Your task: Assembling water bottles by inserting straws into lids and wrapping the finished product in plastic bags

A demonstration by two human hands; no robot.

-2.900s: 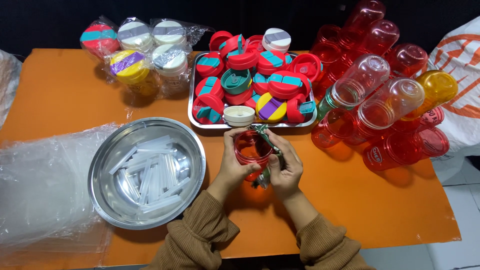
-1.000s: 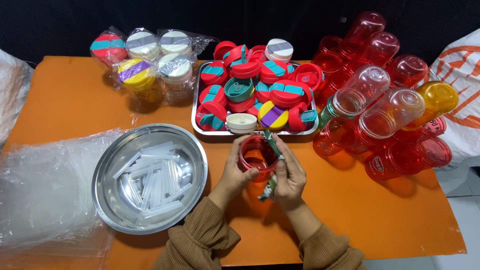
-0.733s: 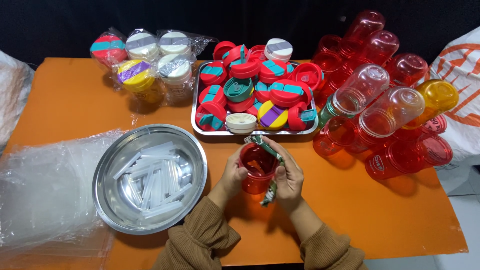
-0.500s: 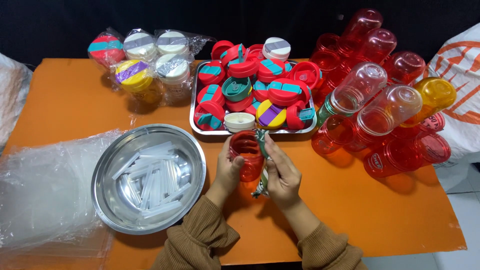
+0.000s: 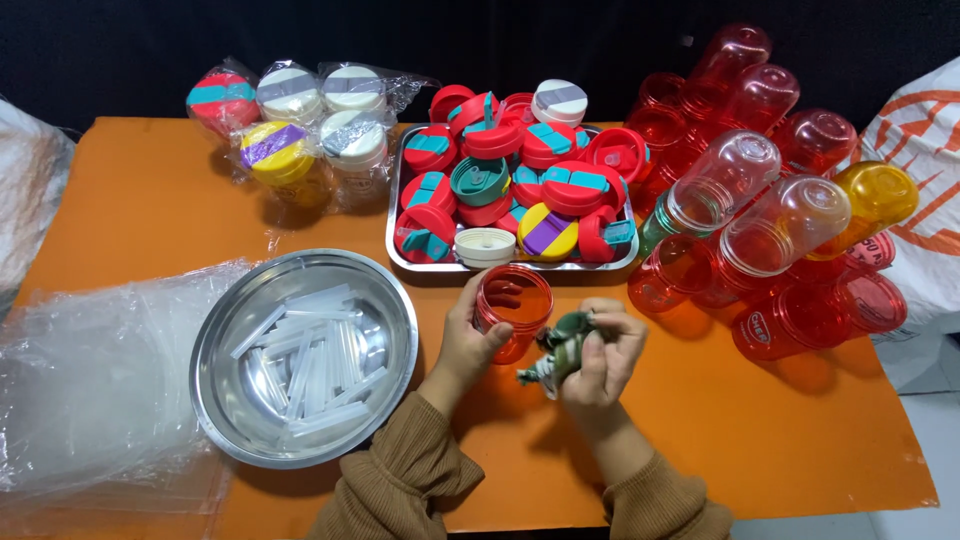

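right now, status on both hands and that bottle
Left hand grips open red clear plastic bottle, upright on orange table. Right hand grips small green crumpled item beside bottle mouth. Steel tray of lids just behind; nothing blocking.

An orange table is seen against a black backdrop that runs behind its far edge. Pale tiled floor is shown past the table's right edge, at the near right corner. The tabletop is evenly lit from above.
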